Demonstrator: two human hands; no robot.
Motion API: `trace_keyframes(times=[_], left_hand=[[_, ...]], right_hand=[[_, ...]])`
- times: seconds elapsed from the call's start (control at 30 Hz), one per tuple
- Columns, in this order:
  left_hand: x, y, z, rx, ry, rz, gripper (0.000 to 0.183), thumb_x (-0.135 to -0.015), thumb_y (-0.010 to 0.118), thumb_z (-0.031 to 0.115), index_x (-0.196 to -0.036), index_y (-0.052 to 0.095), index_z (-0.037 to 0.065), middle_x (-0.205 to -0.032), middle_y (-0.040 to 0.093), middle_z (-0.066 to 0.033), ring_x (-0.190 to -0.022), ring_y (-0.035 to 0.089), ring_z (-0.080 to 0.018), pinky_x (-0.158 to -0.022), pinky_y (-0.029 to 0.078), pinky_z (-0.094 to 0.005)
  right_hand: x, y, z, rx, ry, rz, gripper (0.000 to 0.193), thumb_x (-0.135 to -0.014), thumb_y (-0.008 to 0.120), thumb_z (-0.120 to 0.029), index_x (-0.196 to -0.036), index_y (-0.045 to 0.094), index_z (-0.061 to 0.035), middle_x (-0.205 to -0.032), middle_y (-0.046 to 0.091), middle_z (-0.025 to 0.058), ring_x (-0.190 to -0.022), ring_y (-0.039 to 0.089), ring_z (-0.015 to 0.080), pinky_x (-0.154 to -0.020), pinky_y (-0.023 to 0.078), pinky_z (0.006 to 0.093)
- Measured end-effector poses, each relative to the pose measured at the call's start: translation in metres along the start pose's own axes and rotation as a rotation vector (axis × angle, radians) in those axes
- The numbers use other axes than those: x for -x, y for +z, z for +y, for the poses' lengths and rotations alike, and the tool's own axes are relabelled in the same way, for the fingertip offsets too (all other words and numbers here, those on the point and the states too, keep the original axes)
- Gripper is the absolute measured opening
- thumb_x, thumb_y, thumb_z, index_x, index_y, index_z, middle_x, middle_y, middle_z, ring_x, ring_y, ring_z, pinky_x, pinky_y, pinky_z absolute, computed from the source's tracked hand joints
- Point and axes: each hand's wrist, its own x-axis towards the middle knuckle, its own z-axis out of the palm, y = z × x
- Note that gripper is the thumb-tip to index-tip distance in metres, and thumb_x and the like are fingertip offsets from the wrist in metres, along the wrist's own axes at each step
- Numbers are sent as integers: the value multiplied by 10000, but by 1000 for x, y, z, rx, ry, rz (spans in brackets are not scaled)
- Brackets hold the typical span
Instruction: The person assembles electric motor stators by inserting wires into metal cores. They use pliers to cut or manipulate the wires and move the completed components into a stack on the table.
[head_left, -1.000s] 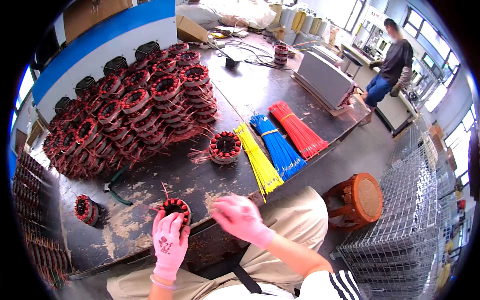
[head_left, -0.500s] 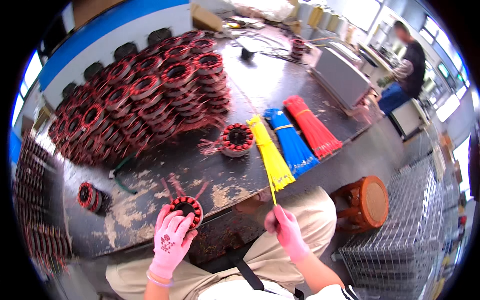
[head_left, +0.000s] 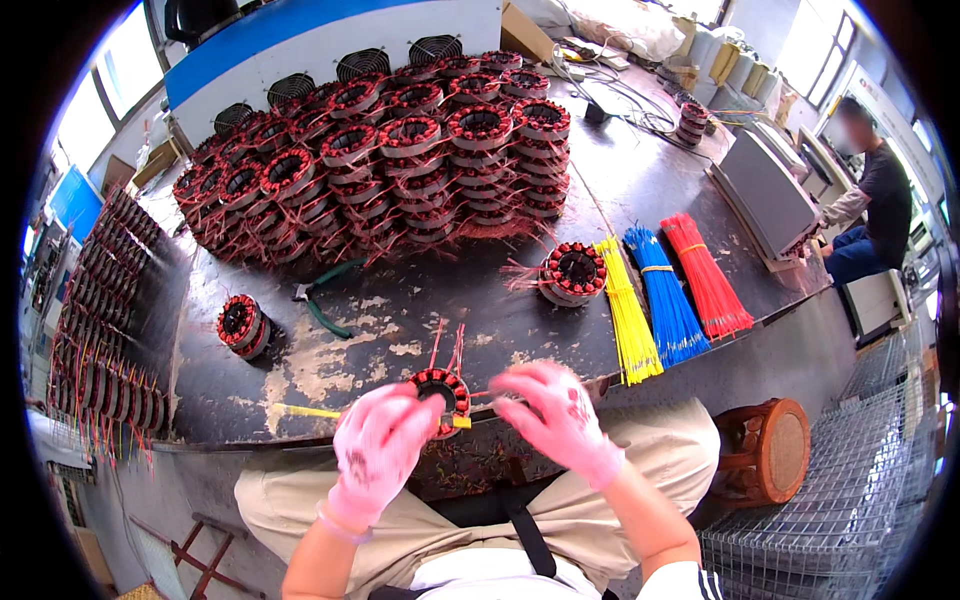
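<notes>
In my pink-gloved left hand (head_left: 380,445) the fingers close over the near left side of a ring-shaped motor stator (head_left: 462,392) with red windings, held at the table's front edge. A yellow wire (head_left: 310,411) runs beneath that hand; its other end shows in front of the stator. My right hand (head_left: 555,415), also gloved and slightly blurred, is just right of the stator. Its fingertips meet a red lead (head_left: 482,394) that stretches sideways from the windings. Two more red leads (head_left: 448,345) stand up from the far side. My left fingertips are partly hidden.
Stacked stators (head_left: 410,140) fill the back left. Single stators stand at right (head_left: 573,275) and left (head_left: 243,325). Bundles of yellow (head_left: 630,315), blue (head_left: 665,300) and red wires (head_left: 705,280) lie at right. Green-handled pliers (head_left: 325,310) lie behind; a stool (head_left: 780,455) stands right. A person (head_left: 875,200) sits beyond.
My right hand has left the yellow bundle and reached the stator's red lead. A yellow wire now lies across at the stator under my left hand. The whole view has shifted.
</notes>
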Motion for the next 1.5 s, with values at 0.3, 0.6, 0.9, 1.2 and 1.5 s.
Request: trace_keyframes(times=[0.3,0.6,0.9,1.2,1.5], left_hand=[[17,74,-18,256,-380,-160,199,-908,678,78,-1105,675,105,-962,631,-88,-758,684,-318,-613,542,-406],[11,63,-19,396,-442,-233,267,-891,632,-1,-1139,658,96,-1004,638,-85,-837,696,-305,-692,556,-391],[7,76,-19,395,-425,-170,303,-888,619,6,-1171,648,106,-1019,630,-90,-851,687,-332,-709,557,-392],[8,73,-19,415,-449,-181,230,-926,602,-18,-1140,649,52,-973,612,-116,-819,693,-299,-708,552,-367],[12,77,-21,379,-420,-207,222,-891,688,90,-1107,650,121,-997,623,-86,-802,679,-327,-655,545,-411]], right_hand=[[33,51,10,246,86,-92,147,-904,715,-230,-984,661,-120,-782,699,84,-724,690,299,-655,529,435],[13,34,14,-16,265,57,182,-913,713,-263,-959,717,-87,-880,699,130,-857,688,325,-730,541,436],[-56,43,58,-708,801,-636,296,-955,701,-315,-1003,691,-23,-859,673,12,-691,575,82,-620,473,252],[-44,45,53,-901,754,-628,151,-980,665,-167,-1050,667,-33,-914,658,-14,-793,569,52,-674,481,229],[-7,39,26,-655,694,-147,146,-951,648,-65,-1079,675,1,-869,680,13,-761,599,65,-684,503,265]])
